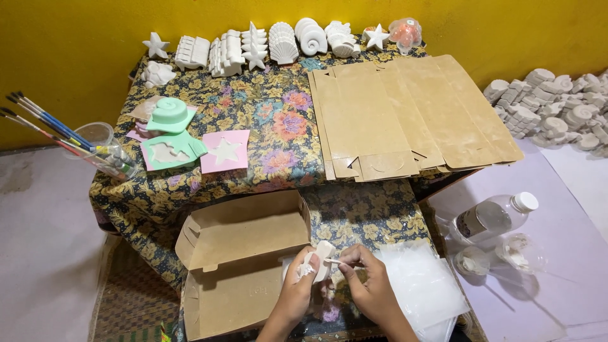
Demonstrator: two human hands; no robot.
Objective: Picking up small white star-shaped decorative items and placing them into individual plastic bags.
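two hands work low in the frame, over a counter (266, 95) draped in floral cloth. largest on it is the fan of flat brown box blanks (405, 114), then the open cardboard box (234, 266) just left of the hands, then a sheet of clear plastic bags (421, 285) to their right. a row of white plaster shapes (278, 41) stands along the yellow wall, coloured moulds (174, 136) lie at the left, and a cup of brushes (101, 149) sits at the counter's edge.

the left hand (297, 288) is closed around a small white plaster piece (324, 254), fingers wrapped over its lower half, its top poking out above them. the right hand (370, 285) is pinched shut on something thin and pale at the piece's side — too small to name.

my judgement: the plaster looks brittle, so a hard squeeze or a slip of the pinch could chip an edge, and a drop would land it on the box rim. the piece sits in the left hand, touching the right fingertips, just beside the open box.
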